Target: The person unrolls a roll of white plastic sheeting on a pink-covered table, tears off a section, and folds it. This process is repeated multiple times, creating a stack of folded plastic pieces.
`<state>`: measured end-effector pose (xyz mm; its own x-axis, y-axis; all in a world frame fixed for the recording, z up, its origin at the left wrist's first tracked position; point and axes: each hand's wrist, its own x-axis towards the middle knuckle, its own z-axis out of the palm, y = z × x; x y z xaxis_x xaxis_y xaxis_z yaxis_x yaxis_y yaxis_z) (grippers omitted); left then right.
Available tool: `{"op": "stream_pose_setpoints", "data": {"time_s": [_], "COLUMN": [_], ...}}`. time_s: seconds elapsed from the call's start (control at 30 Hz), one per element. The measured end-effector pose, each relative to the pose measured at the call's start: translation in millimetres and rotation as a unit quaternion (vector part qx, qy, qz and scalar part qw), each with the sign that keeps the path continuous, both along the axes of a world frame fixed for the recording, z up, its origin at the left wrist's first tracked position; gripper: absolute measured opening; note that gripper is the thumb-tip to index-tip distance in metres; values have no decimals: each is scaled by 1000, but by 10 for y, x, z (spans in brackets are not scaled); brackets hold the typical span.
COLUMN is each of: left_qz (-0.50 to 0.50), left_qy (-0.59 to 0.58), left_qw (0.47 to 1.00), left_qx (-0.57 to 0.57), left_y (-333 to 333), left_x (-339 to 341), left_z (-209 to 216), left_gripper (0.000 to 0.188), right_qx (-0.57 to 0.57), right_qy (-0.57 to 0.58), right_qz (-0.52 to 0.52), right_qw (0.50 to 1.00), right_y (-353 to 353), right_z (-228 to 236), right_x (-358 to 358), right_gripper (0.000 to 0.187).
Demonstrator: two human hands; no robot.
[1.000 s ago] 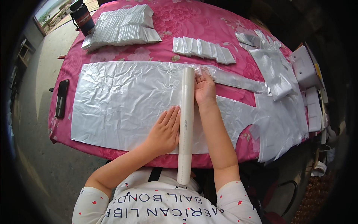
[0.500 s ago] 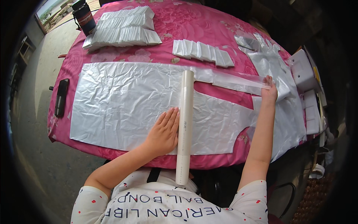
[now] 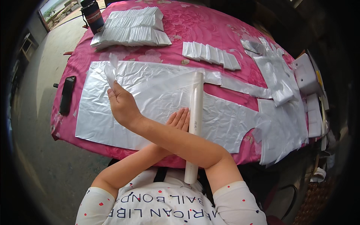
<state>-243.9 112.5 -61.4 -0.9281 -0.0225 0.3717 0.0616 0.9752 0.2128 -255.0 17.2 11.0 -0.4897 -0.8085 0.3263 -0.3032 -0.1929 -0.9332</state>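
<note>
Creased silvery plastic sheet (image 3: 101, 112) under a pale tube (image 3: 195, 101)
Glossy, the sheet lies on the pink surface (image 3: 210, 22); small dark print (image 3: 195, 125) marks the tube; the left hand (image 3: 179, 120) rests flat beside it, fingers together, the right hand (image 3: 125, 105) pinches translucent film (image 3: 111, 71)

Plastic sheet (image 3: 99, 112) on worktop (image 3: 210, 22); tube (image 3: 196, 101) lies across it, near end past worktop's near edge. Left hand (image 3: 180, 119) on sheet, just left of tube; right hand (image 3: 123, 104) farther left, above sheet. Phone (image 3: 67, 95) left of sheet. Behind sheet: packet stack (image 3: 131, 30), bottle (image 3: 92, 17) at its left, packet row (image 3: 211, 54) at its right. Plastic heap (image 3: 275, 75) right of sheet, boxes (image 3: 307, 73) at worktop's right end.
</note>
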Motion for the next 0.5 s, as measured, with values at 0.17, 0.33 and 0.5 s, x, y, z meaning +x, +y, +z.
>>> {"op": "stream_pose_setpoints", "data": {"time_s": [0.17, 0.33, 0.5], "left_qz": [10, 11, 4], "left_qy": [-46, 8, 24], "left_qw": [999, 984, 707], "left_qx": [9, 177, 707], "left_y": [8, -47, -509], "left_x": [-23, -13, -255], "left_z": [-5, 116, 226], "left_gripper": [55, 53, 42], "right_qx": [171, 91, 15], "right_qy": [120, 188, 274], "right_qz": [72, 191, 50], "right_qw": [975, 959, 960], "right_y": [-351, 259, 1350], "right_z": [-440, -25, 209], "right_x": [478, 329, -470], "right_gripper": [49, 54, 39]}}
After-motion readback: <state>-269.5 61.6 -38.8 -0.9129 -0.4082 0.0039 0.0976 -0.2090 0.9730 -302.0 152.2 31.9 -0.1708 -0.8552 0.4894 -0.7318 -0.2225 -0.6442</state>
